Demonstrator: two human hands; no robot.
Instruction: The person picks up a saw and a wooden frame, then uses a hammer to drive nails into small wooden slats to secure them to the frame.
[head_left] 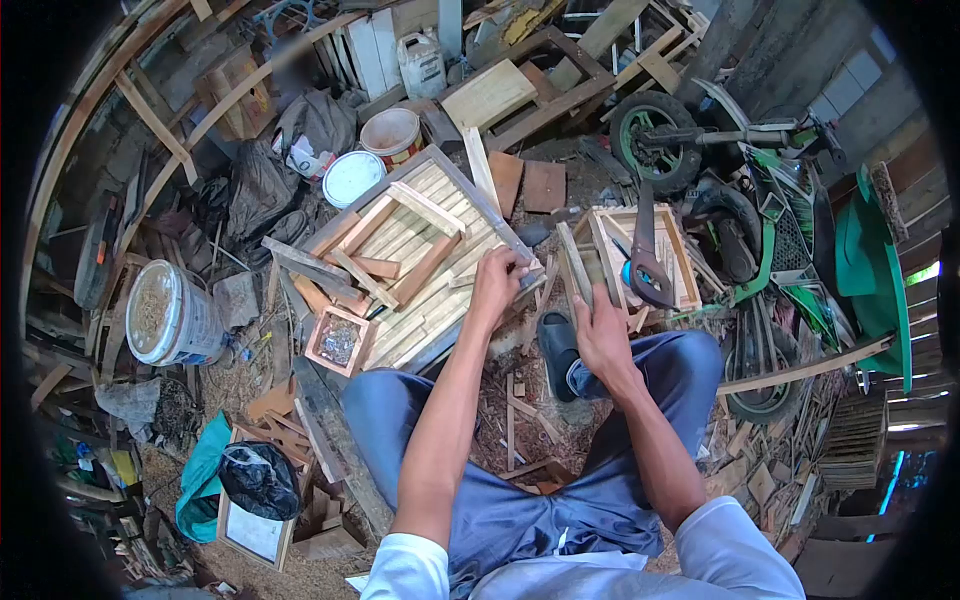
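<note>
My left hand rests at the near right corner of a slatted wooden panel with a grey frame. Its fingers are curled in, and what they pinch, if anything, is hidden. In my right hand is a narrow wooden strip, pointing away from me. Just right of that hand, a handsaw lies across a shallow wooden box, beside a small blue round object. Several wood pieces lie on the panel, near a small wooden box of nails or screws.
A bucket of sawdust stands at left, with a white-lidded bucket behind the panel. A green motorbike and a green wheelbarrow occupy the right. Wood scraps litter the floor; a dark sandal is between my legs.
</note>
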